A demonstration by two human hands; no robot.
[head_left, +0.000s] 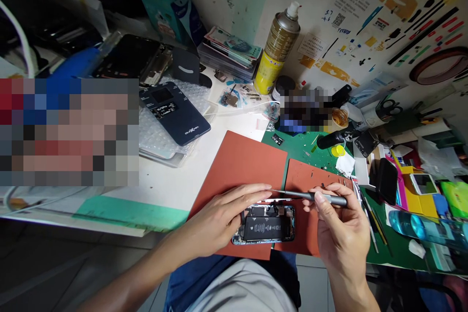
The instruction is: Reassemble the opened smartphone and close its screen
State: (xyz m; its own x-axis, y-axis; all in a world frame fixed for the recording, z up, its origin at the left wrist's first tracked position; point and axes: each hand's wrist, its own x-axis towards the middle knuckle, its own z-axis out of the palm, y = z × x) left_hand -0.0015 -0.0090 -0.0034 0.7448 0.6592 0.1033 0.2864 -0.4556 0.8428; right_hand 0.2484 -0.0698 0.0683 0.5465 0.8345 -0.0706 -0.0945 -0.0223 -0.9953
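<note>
An opened phone (268, 226) with its black battery showing lies near the front edge of a reddish-brown mat (241, 161). My right hand (338, 217) grips the grey handle of a screwdriver (303, 195), whose thin shaft points left above the phone's far edge. At the phone's left end is my left hand (228, 212), its fingers stretched toward the screwdriver's tip. The index fingertip is beside the tip; the thumb is bent at the phone's corner. Whether these fingers pinch anything small cannot be made out.
A dark flat device (179, 114) rests on bubble wrap at the left. A yellow spray can (276, 51) stands behind the mat. Loose tools (373, 219), a blue bottle (424, 229) and a white phone (423, 184) are at the right.
</note>
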